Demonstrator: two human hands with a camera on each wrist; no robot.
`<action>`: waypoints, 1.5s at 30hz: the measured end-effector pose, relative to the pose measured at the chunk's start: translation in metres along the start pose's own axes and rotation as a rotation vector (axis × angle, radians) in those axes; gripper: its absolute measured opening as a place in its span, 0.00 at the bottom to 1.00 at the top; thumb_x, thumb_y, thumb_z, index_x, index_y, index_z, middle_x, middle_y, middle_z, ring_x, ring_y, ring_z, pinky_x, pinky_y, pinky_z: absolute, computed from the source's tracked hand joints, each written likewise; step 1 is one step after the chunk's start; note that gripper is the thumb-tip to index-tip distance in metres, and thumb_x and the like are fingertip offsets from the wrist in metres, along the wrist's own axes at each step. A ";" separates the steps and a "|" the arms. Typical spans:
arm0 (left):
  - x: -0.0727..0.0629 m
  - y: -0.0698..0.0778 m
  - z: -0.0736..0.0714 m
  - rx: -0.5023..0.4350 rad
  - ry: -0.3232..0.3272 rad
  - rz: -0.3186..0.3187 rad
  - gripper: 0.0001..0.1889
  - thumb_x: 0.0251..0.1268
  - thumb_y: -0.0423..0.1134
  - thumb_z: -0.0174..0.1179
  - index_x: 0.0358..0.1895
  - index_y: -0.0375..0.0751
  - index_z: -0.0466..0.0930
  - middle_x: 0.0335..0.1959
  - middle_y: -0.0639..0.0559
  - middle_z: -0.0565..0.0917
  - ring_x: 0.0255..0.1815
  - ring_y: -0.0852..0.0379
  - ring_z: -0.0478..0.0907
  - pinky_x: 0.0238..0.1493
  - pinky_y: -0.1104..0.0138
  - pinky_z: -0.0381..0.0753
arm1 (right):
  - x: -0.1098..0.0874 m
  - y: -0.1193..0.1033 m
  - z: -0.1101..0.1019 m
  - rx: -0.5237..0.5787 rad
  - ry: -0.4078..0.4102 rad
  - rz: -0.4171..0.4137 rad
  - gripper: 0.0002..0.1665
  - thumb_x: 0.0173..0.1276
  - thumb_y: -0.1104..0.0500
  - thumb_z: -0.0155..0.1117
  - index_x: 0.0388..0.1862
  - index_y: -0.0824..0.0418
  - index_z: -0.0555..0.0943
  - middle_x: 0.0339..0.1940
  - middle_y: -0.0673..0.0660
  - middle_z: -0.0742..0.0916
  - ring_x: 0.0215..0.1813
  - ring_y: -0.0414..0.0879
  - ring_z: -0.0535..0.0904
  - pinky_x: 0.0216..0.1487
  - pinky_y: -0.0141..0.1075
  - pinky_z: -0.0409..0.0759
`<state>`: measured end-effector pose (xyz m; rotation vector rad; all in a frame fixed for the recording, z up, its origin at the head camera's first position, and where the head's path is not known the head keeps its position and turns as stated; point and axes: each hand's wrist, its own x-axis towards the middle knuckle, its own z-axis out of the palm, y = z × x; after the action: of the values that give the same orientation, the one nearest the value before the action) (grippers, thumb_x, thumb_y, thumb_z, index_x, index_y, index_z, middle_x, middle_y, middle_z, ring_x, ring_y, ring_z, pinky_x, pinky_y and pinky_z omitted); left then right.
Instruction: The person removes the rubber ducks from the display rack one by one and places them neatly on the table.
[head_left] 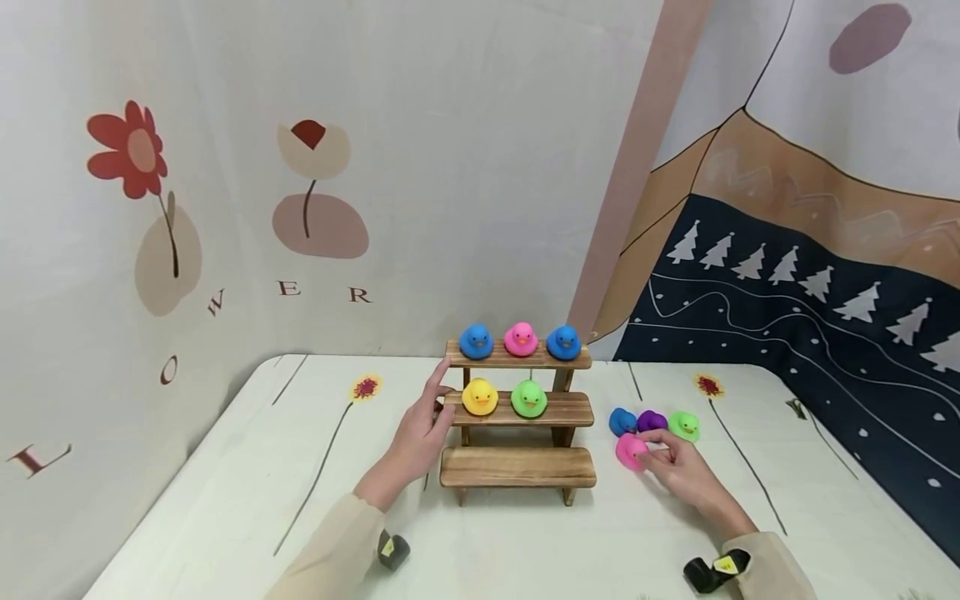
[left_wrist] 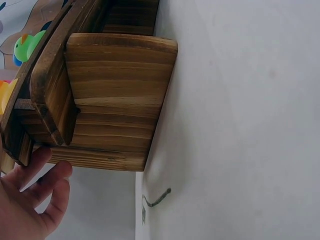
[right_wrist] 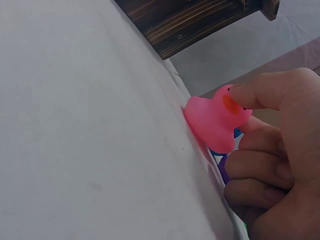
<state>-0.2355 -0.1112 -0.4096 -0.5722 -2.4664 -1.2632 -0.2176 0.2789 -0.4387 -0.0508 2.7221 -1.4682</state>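
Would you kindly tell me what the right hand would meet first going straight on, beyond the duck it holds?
The right hand would probably meet the blue duck on the table first, though depth is unclear.

A brown L (head_left: pixel 35 463), O (head_left: pixel 168 369), W (head_left: pixel 216 302), E (head_left: pixel 288 288) and R (head_left: pixel 360 295) stand on the pale cloth backdrop (head_left: pixel 465 167); yellow labels (head_left: pixel 726 565) on the wrist cameras (head_left: pixel 701 577) are unreadable.

- Plenty of room along the wooden stand (head_left: pixel 517 468)'s bare bottom step, open from the front!
- Middle step's tighter: yellow duck (head_left: pixel 480 397), lime duck (head_left: pixel 528 400), then a gap at right.
- Left hand (head_left: pixel 415 433) blocks the stand's left side.
- A narrow lane of white cloth (head_left: pixel 606 487) splits stand from pink duck (head_left: pixel 628 452).
- Behind that, loose blue (head_left: pixel 622 422) and purple (head_left: pixel 651 420) ducks bar the way.
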 end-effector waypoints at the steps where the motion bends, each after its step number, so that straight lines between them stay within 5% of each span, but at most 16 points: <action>1: 0.000 0.000 0.000 -0.001 0.000 -0.001 0.34 0.73 0.35 0.46 0.78 0.55 0.43 0.54 0.38 0.77 0.38 0.55 0.72 0.42 0.59 0.73 | 0.001 0.000 0.000 -0.003 0.000 0.004 0.22 0.69 0.58 0.60 0.58 0.66 0.73 0.18 0.49 0.68 0.19 0.40 0.63 0.20 0.30 0.61; 19: 0.000 -0.003 -0.003 -0.011 0.011 -0.014 0.34 0.74 0.35 0.46 0.78 0.56 0.43 0.55 0.38 0.77 0.38 0.54 0.71 0.41 0.59 0.73 | 0.006 -0.012 -0.001 -0.012 0.048 -0.012 0.25 0.70 0.54 0.60 0.60 0.66 0.73 0.19 0.50 0.68 0.21 0.42 0.64 0.21 0.31 0.62; 45: -0.001 0.000 0.000 -0.015 -0.008 -0.033 0.35 0.73 0.35 0.46 0.78 0.57 0.43 0.54 0.41 0.76 0.37 0.57 0.71 0.40 0.62 0.73 | 0.000 -0.029 0.004 0.083 0.150 -0.208 0.16 0.69 0.63 0.60 0.53 0.70 0.77 0.19 0.47 0.65 0.23 0.39 0.64 0.25 0.32 0.64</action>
<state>-0.2349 -0.1114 -0.4103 -0.5443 -2.4845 -1.2955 -0.2174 0.2594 -0.4162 -0.2373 2.8431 -1.7029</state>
